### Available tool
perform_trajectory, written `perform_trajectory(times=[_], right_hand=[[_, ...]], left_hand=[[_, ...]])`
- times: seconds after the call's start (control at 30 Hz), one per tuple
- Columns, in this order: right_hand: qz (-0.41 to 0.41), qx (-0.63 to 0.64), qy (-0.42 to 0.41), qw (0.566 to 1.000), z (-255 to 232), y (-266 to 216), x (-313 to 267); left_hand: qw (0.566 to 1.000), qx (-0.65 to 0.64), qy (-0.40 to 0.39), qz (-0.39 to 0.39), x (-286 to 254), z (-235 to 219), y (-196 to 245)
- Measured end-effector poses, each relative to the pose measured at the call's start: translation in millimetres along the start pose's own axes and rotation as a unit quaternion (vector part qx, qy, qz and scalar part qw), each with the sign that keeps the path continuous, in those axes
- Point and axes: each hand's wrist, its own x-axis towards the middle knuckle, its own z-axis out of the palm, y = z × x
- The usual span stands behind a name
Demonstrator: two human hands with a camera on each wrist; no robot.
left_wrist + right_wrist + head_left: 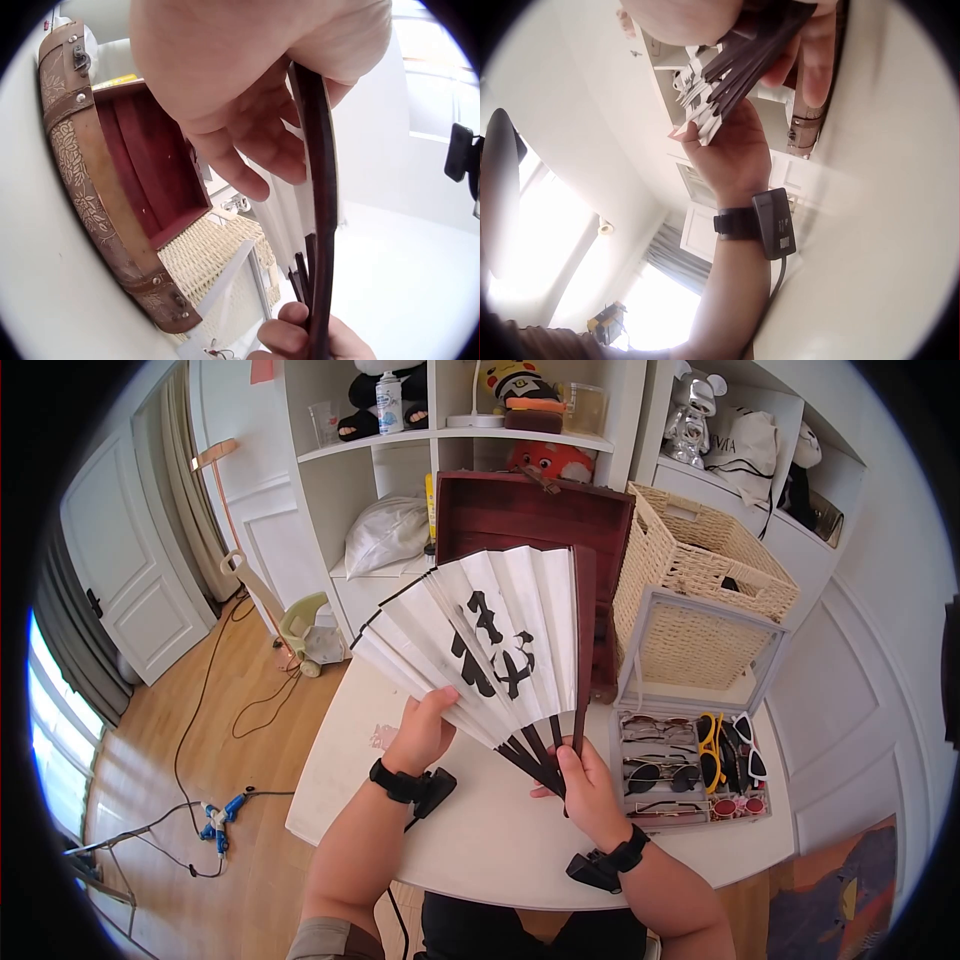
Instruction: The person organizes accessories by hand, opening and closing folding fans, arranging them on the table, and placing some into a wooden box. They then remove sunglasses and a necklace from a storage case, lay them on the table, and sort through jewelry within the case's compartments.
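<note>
A white folding fan (530, 595) with black brush characters and dark ribs is spread above the table in the head view. My left hand (422, 732) pinches its lower left side, thumb over the white leaf. Where the ribs come together, my right hand (590, 788) grips them with the thumb in front. The left wrist view looks along a dark outer rib (321, 165), held between thumb and palm, with fingers stretched behind the leaf. In the right wrist view the dark ribs (757, 60) run from the right hand up to the left hand (727, 157).
Behind the fan stands an open chest (535, 510) with a dark red inside. A wicker basket (700, 560) is at the back right. In front of it lies an open case (690, 815) of several sunglasses. The white table (480, 860) has a curved edge.
</note>
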Motion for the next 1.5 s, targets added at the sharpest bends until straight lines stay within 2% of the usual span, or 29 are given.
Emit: perform_trajectory(times=[0.33,0.43,0.47,0.5,0.53,0.6,0.67,0.73,0.8,0.93,1.0,1.07,1.13,1.17,1.2,1.27,1.3,1.37,1.4,1.47,1.5], right_hand=[[-0.026,0.022,0.032,0.999,2,-5,0],[-0.019,0.022,0.019,0.999,4,-12,0],[-0.019,0.022,0.019,0.999,3,-9,-1],[-0.019,0.000,-0.006,1.000,0,-5,-1],[-0.019,-0.022,-0.031,0.999,-1,-4,-1],[-0.015,-0.041,-0.027,0.999,2,-9,-4],[-0.022,-0.083,-0.056,0.995,4,-12,-5],[-0.011,-0.072,-0.064,0.995,7,-13,-6],[-0.034,-0.160,-0.104,0.981,4,-11,-4],[-0.019,-0.210,-0.128,0.969,3,-14,-6],[-0.061,-0.302,-0.160,0.938,3,-17,-5],[-0.056,-0.312,-0.155,0.936,6,-22,-8],[-0.092,-0.334,-0.153,0.926,8,-21,-9],[-0.071,-0.343,-0.169,0.921,8,-22,-9],[-0.069,-0.345,-0.164,0.922,7,-24,-9],[-0.031,-0.357,-0.190,0.914,9,-26,-9],[-0.030,-0.356,-0.190,0.915,8,-23,-9],[-0.098,-0.378,-0.175,0.904,7,-20,-9],[-0.097,-0.378,-0.174,0.904,7,-23,-10],[0.060,-0.292,-0.192,0.935,12,-40,-11],[0.060,-0.291,-0.192,0.935,11,-37,-11]], left_hand=[[1.000,-0.018,-0.018,0.013,4,-14,-8],[0.995,-0.088,-0.039,0.011,4,-10,-7],[0.995,-0.072,-0.051,0.048,5,-9,-11],[0.993,-0.055,-0.063,0.085,6,-9,-13],[0.993,-0.055,-0.063,0.085,5,-9,-12],[0.995,0.065,-0.032,0.064,5,-6,-8],[0.996,0.045,-0.034,0.066,4,0,-4],[0.997,0.025,-0.035,0.067,4,1,-3],[0.997,0.030,-0.039,0.063,4,0,-4],[0.997,0.050,-0.038,0.055,4,-4,-9],[0.993,0.054,-0.049,0.091,5,-7,-12],[0.992,0.058,-0.035,0.105,4,-9,-15],[0.988,0.075,-0.064,0.119,5,-13,-14],[0.985,0.096,-0.048,0.136,5,-11,-15],[0.982,0.117,-0.105,0.106,7,-20,-14],[0.984,0.114,-0.088,0.100,1,-3,-7],[0.985,0.115,-0.088,0.099,2,-9,-11],[0.988,0.106,-0.018,0.112,5,-19,-19],[0.988,0.106,-0.019,0.111,4,-21,-21],[0.993,0.063,0.006,0.097,2,-7,-11],[0.993,0.064,0.006,0.097,3,-6,-9]])
